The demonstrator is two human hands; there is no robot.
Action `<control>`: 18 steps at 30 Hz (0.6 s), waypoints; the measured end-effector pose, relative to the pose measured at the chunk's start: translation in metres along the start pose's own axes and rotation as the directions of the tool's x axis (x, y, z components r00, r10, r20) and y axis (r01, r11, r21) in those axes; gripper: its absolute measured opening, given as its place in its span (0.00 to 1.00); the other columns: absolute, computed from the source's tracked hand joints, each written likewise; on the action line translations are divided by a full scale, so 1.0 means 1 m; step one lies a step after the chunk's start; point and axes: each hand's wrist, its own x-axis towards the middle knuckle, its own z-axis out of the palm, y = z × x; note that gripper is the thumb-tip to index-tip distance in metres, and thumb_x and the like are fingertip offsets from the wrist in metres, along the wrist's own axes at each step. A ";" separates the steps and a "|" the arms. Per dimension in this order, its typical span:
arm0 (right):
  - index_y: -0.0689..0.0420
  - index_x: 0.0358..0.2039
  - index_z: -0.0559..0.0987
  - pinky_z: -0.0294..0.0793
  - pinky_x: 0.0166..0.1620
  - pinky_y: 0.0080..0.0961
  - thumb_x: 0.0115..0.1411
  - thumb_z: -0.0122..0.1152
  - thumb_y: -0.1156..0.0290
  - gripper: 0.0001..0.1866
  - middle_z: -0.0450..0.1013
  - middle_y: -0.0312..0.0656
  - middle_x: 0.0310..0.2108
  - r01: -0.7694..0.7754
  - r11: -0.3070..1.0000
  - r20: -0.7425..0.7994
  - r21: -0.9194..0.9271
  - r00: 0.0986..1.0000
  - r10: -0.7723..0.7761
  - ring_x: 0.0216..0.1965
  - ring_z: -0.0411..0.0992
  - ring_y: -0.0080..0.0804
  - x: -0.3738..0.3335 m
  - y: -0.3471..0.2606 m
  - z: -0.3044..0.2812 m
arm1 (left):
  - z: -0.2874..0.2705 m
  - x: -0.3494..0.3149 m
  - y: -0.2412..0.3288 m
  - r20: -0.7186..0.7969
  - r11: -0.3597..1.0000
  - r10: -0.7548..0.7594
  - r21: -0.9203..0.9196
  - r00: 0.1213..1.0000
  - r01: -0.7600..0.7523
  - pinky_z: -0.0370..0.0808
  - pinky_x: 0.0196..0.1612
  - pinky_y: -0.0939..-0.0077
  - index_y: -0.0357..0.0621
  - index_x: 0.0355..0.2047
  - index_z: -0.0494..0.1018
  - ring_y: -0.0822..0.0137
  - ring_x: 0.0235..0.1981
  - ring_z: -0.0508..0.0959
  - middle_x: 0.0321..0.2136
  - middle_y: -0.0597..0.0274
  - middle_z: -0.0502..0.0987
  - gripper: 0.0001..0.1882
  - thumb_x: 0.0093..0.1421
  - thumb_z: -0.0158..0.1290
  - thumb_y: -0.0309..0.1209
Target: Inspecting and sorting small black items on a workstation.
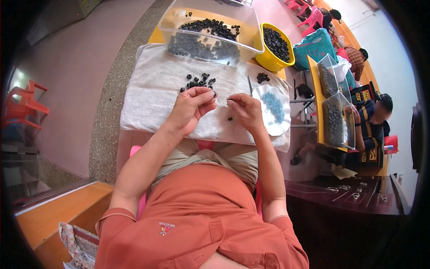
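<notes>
Over the white towel (pixel 148 85), my left hand (pixel 190 110) pinches a small black ring-shaped part (pixel 215 94) between thumb and fingertips. Facing it a short gap away, my right hand (pixel 247 112) has its thumb and fingers pressed together; something tiny and dark at the tips is too small to name. Just beyond my left hand lies a loose group of black ring-shaped parts (pixel 204 81). One small black piece (pixel 230 119) rests on the towel between my hands. Beside my right hand, a white scalloped plate (pixel 283 125) holds many light-blue translucent bits (pixel 272 106).
At the table's far side stand a clear plastic bin (pixel 248 40) and a yellow tub (pixel 286 65), both holding black parts. A small black pile (pixel 263 78) and a thin pointed tool (pixel 250 84) lie near the plate. Another person (pixel 374 116) sits right, beside clear bins (pixel 336 121).
</notes>
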 end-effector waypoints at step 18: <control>0.66 0.45 0.79 0.83 0.40 0.24 0.63 0.59 0.77 0.11 0.76 0.39 0.31 -0.090 0.829 -0.006 0.552 0.994 0.113 0.31 0.77 0.23 -0.002 0.013 0.001 | -0.001 0.001 -0.004 -0.002 1.000 0.000 0.020 1.000 0.000 0.82 0.39 0.80 0.40 0.37 0.76 0.72 0.32 0.81 0.33 0.60 0.80 0.05 0.60 0.58 0.24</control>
